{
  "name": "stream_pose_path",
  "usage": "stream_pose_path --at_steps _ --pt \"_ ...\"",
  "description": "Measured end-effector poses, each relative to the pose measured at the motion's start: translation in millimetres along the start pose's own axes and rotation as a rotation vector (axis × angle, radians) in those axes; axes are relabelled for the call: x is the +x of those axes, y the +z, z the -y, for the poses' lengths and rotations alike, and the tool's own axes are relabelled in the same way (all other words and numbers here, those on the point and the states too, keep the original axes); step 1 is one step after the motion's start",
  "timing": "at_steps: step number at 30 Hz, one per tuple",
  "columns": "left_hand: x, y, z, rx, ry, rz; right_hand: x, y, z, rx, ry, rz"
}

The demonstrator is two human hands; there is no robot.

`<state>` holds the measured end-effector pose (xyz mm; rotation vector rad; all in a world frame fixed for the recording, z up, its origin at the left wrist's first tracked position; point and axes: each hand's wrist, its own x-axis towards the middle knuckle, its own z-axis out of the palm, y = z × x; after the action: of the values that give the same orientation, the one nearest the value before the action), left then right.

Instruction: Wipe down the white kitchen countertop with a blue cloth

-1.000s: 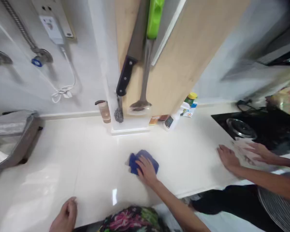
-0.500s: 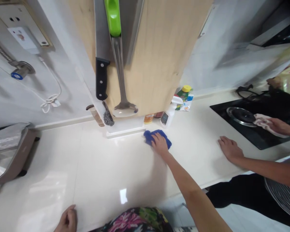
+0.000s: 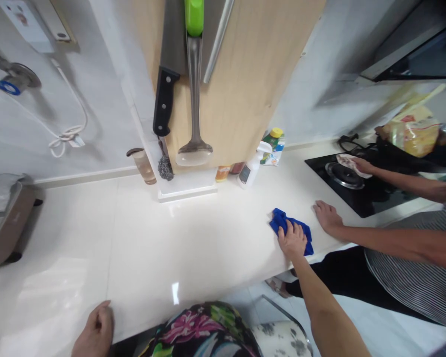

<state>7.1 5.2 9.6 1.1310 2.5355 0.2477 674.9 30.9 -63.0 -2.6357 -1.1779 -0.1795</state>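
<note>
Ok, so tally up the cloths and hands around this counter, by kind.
Cloths: 2 (blue cloth, pale cloth)
Hands: 4 (wearer's right hand, wearer's left hand, co-worker's hand on the counter, co-worker's hand on the pale cloth)
Total: 6

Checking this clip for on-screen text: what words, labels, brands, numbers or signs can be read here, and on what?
No text can be read in this view.
White spray bottle: label too small to read.
Yellow-capped bottle: label too small to read.
Printed plastic bag: red print too blurred to read.
Sticker on the wall plate: too blurred to read.
</note>
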Motion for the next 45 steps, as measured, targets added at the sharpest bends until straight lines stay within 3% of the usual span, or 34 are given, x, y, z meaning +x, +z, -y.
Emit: stream_pose_path --at_steps 4,9,13,17,24,31,37,40,45 --pt "0 2.1 1 -0.006 0.023 -0.001 -40 -1 3 -0.045 0.013 -0.03" --pt "3 10.0 9 -0.023 0.067 -0.006 -94 0 34 -0.078 -0.051 -0.058" --pt "2 12.5 12 -0.047 0.111 -0.013 -139 -5 73 -0.07 -0.133 -0.081" --pt "0 10.8 12 -0.05 0.133 0.018 -184 -11 119 -0.023 -0.214 -0.019" --pt "-3 9.3 14 -0.082 0.18 0.046 -250 -29 194 0.178 -0.561 0.096" --pt "0 10.4 19 -0.083 0.19 0.098 -274 -40 280 0.301 -0.934 0.332" --pt "1 8.2 19 -0.064 0.22 0.126 -295 -32 346 0.412 -1.084 0.39" --pt "-1 7.5 20 -0.075 0.229 0.109 -297 -32 348 0.44 -1.129 0.402" --pt "-2 8.9 24 -0.096 0.243 0.078 -281 -31 315 0.474 -1.13 0.375"
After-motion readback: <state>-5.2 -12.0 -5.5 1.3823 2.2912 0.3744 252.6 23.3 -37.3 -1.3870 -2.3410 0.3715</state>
